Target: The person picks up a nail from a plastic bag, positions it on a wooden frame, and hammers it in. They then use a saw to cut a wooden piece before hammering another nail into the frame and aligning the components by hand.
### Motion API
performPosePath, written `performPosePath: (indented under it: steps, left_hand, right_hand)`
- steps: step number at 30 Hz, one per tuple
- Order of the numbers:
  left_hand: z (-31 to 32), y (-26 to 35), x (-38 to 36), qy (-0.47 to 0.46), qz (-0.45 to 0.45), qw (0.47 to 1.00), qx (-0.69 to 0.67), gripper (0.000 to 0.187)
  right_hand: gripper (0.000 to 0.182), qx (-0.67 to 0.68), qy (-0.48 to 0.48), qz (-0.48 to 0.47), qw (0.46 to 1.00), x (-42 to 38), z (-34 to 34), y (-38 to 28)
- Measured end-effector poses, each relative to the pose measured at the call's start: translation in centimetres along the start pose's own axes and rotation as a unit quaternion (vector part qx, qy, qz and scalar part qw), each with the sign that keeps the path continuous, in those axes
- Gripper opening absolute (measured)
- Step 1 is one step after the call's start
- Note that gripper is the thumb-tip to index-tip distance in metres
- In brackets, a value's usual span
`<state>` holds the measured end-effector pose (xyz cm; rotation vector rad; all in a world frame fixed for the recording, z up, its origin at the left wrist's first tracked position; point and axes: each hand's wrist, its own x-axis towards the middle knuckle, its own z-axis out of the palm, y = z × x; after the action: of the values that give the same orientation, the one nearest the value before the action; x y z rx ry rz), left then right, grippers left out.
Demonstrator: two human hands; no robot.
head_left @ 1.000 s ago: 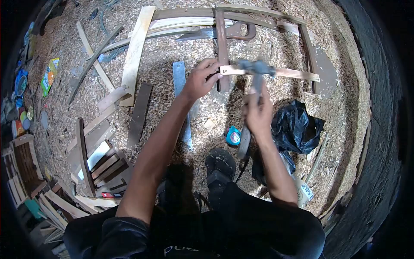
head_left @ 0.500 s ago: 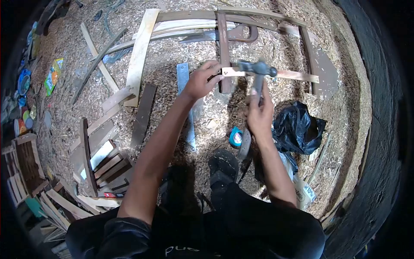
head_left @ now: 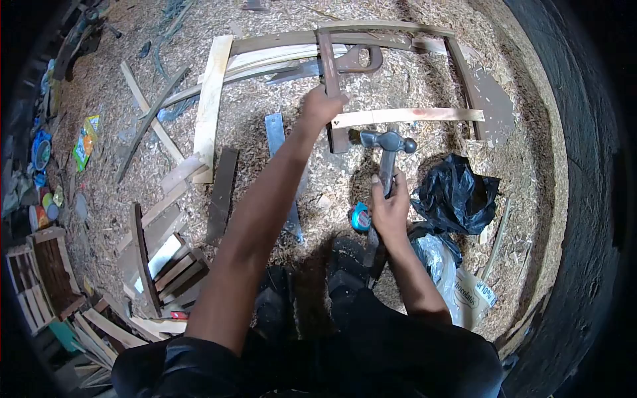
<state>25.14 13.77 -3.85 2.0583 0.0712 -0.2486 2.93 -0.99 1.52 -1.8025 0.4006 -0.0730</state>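
Note:
My right hand (head_left: 391, 211) is wrapped round the handle of a ball-peen hammer (head_left: 390, 141), its head just below a pale wooden strip (head_left: 418, 115). That strip spans two dark wooden bars of a frame lying on the ground, and a nail spot shows at its left end. My left hand (head_left: 322, 106) grips the left dark bar (head_left: 329, 61), just above the strip's left end; its fingers are partly hidden. Beyond it a handsaw (head_left: 358, 61) lies under the frame. A turquoise tape measure (head_left: 360, 217) rests beside my right wrist.
Wood shavings cover the ground. A black plastic bag (head_left: 458, 196) lies to the right, with a chocolate-labelled bag (head_left: 472, 298) nearer me. A metal ruler-like strip (head_left: 275, 132) and a pale plank (head_left: 213, 113) lie left. Wood scraps (head_left: 169, 259) are piled at lower left.
The hammer has dropped away from the strip toward me. My left hand has left the strip's end and moved up onto the dark bar. The view has shifted slightly.

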Motion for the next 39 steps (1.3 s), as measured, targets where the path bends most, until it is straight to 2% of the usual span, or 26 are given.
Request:
performPosePath:
  steps: [3, 5, 6, 9, 10, 13, 17, 20, 23, 24, 27, 28, 31, 32, 35, 36, 37, 39]
  left_hand:
    - [0.4, -1.0, 0.4, 0.033, -0.047, 0.997, -0.054, 0.056]
    - [0.6, -2.0, -0.5, 0.091, -0.013, 0.993, -0.075, 0.053]
    - [0.7, -2.0, -1.4, 0.114, -0.010, 0.989, -0.097, 0.052]
    - [2.6, -2.4, -2.1, 0.199, -0.018, 0.974, -0.111, 0.047]
    - [3.2, -2.4, -2.2, 0.219, -0.012, 0.968, -0.117, 0.047]
    - [3.6, -2.4, -2.7, 0.256, 0.020, 0.960, -0.116, 0.037]
    - [3.5, -2.4, -3.0, 0.272, 0.026, 0.957, -0.100, 0.027]
    - [4.0, -2.7, -2.8, 0.294, 0.036, 0.952, -0.082, 0.023]
    - [3.2, -1.3, -3.6, 0.271, -0.007, 0.958, -0.098, 0.022]
    - [3.4, -1.7, -3.3, 0.272, 0.001, 0.960, -0.064, 0.023]
    - [4.9, -4.4, -1.9, 0.257, 0.007, 0.927, -0.274, 0.031]
    - [4.9, -5.0, -1.4, 0.252, -0.028, 0.936, -0.244, 0.032]
    - [4.0, -4.4, -1.7, 0.189, -0.084, 0.907, -0.367, 0.033]
    - [3.6, -3.7, -2.2, 0.177, -0.092, 0.917, -0.344, 0.034]
    - [3.3, -4.4, -2.3, 0.177, -0.007, 0.973, -0.149, 0.034]
    - [2.7, -4.2, -2.7, 0.130, -0.029, 0.963, -0.233, 0.033]
    - [2.1, -4.0, -3.3, 0.082, -0.052, 0.945, -0.313, 0.033]
    - [0.4, -3.5, -4.2, -0.017, -0.091, 0.882, -0.462, 0.041]
  right_hand:
    - [0.038, -0.081, -0.014, -0.062, 0.995, 0.3, -0.5, -0.6]
    - [0.041, -0.112, -0.033, -0.102, 0.988, 0.8, -0.7, -2.8]
    - [0.041, -0.108, -0.051, -0.085, 0.989, 1.0, -0.8, -4.0]
    - [0.042, -0.164, -0.073, -0.182, 0.967, 2.0, -0.4, -7.1]
    - [0.041, -0.182, -0.060, -0.241, 0.951, 2.3, 0.0, -7.0]
    - [0.039, -0.200, -0.101, -0.168, 0.960, 2.7, 0.6, -7.9]
    - [0.035, -0.256, -0.109, -0.183, 0.943, 3.5, 1.0, -6.5]
    - [0.033, -0.276, -0.127, -0.147, 0.941, 3.7, 0.7, -8.9]
    - [0.030, -0.201, -0.036, -0.244, 0.948, 3.1, 1.0, -9.9]
    - [0.032, -0.201, -0.020, -0.294, 0.934, 3.2, 1.0, -10.1]
    - [0.034, -0.299, -0.086, -0.248, 0.918, 3.8, 0.6, -7.5]
    - [0.035, -0.324, -0.156, -0.151, 0.921, 4.4, 0.2, -7.2]
    - [0.032, -0.273, -0.075, -0.172, 0.943, 5.2, -0.8, -6.5]
    - [0.033, -0.272, -0.076, -0.155, 0.947, 5.0, -1.3, -7.2]
    - [0.034, -0.255, -0.071, -0.169, 0.949, 4.2, -1.5, -8.0]
    - [0.036, -0.257, -0.072, -0.181, 0.947, 4.1, -1.3, -7.4]
    - [0.037, -0.252, -0.089, -0.154, 0.951, 4.0, -1.1, -6.9]
    - [0.037, -0.243, -0.117, -0.145, 0.952, 3.5, -0.5, -6.8]
